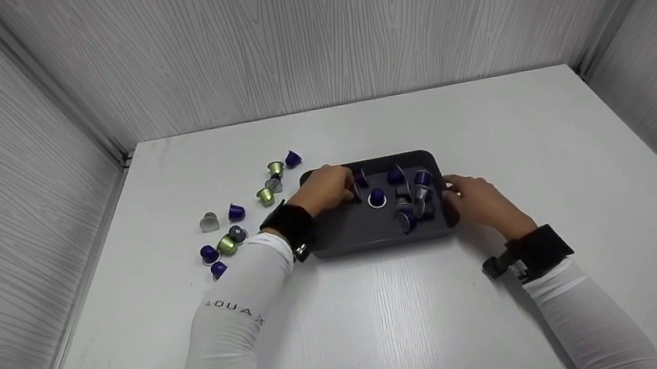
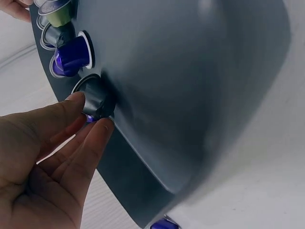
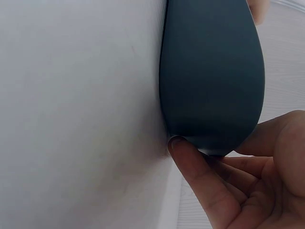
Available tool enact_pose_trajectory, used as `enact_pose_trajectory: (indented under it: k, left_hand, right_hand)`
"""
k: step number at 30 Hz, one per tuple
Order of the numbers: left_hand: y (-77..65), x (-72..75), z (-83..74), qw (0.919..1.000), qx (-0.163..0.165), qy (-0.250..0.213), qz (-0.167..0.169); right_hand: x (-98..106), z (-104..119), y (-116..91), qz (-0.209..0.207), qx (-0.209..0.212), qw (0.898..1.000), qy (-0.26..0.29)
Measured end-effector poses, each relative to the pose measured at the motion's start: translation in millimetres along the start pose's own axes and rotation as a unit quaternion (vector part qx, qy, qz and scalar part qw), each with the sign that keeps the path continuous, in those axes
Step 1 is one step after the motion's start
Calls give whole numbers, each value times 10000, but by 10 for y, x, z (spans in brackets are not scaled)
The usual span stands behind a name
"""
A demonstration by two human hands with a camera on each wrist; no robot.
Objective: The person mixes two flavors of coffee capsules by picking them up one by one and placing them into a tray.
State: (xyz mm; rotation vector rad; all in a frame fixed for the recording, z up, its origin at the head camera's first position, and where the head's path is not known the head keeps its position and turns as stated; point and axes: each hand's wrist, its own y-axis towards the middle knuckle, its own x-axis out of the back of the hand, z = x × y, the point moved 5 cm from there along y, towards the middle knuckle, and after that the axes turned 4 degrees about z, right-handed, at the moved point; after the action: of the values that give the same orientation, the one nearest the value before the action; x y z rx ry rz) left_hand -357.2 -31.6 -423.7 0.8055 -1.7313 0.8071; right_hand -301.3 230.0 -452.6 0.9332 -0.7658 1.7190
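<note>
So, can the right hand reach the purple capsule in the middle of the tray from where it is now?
Probably yes. The right hand only rests on the right edge of the tray and holds nothing. The purple capsule stands in the open, but the left hand is close beside it, pinching a grey capsule.

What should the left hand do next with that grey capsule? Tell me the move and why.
Probably release it. The left hand pinches a grey capsule already down on the floor of the dark tray, beside a purple capsule, while the right hand steadies the tray's edge.
</note>
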Motion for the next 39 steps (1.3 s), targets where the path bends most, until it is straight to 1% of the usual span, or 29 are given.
enact_pose_trajectory:
  k: [6,11,16,22,24,28,31,36,39]
  left_hand:
    - [-54,33,24,9996,-19,-236,-135]
    - [-104,95,50,9986,-129,-379,-335]
    - [-157,158,105,9978,-231,-256,-573]
    - [-274,199,189,9952,-516,-43,-825]
    - [-318,221,226,9947,-536,40,-873]
    - [-409,242,322,9955,-421,32,-846]
    - [-469,245,423,9962,-317,76,-805]
    - [-578,242,647,9972,-39,164,-735]
    - [-659,253,788,9971,159,110,-741]
  right_hand:
    - [-6,9,-11,5,43,10000,4]
    - [3,17,-18,16,24,10000,11]
    - [14,17,-14,53,7,10000,-8]
    - [-3,10,-17,28,5,10000,-81]
    - [1,16,-10,1,10,10000,-79]
    - [-6,6,-10,-35,9,10000,-20]
    - [-18,-11,-11,-27,1,10000,-27]
    - [-21,-20,-6,17,-11,10000,-69]
    - [-11,-14,-4,17,-3,10000,-57]
